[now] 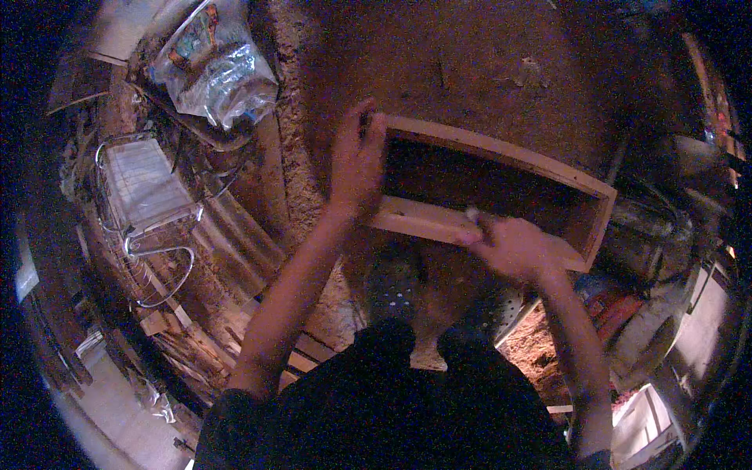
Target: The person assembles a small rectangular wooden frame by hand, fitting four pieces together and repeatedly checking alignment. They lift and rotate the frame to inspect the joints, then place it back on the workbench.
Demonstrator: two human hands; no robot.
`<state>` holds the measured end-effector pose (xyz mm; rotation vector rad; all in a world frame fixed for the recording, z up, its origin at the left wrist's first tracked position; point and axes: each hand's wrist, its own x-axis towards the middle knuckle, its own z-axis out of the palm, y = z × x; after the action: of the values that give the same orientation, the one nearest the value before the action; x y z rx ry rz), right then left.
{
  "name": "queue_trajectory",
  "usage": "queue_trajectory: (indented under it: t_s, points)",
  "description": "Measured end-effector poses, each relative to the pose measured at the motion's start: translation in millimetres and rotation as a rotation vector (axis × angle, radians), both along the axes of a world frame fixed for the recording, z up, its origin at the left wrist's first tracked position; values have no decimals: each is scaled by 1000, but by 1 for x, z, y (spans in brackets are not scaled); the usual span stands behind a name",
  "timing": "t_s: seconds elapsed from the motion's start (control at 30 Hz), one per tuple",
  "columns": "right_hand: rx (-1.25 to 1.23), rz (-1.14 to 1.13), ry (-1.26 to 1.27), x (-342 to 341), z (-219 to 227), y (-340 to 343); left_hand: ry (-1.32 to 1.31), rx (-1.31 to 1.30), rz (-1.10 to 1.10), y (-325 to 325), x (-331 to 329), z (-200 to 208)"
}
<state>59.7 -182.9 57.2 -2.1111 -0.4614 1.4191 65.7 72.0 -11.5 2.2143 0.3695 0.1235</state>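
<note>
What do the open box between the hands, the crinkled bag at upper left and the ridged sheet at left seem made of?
Open box: probably wood, apparently unpainted; its edges are pale tan and matt.
Crinkled bag: likely thin, clear plastic, glossy; sharp glints along its creases.
Ridged sheet: dull brownish-grey corrugations; metal or fibre-cement, the dim picture leaves it open.

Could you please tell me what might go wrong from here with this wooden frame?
The wooden frame might slip or twist, as the left hand is at one end and the right hand is on the near side, away from the far right corner. Both hands are bare, so a rough edge could leave a splinter. Perforated footwear shows just below the near side, so a dropped frame might strike a foot.
</note>
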Motion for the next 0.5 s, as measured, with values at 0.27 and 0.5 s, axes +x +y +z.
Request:
queue_trajectory:
  t_s: [0.27, 0.5]
  points:
    - [311, -16, -57, -8, -20, 76, 105, -50, -4, 1, 6, -13]
    - [-150, 44, 102, 7, -13, -21, 78, -23, -31, -3, 1, -2]
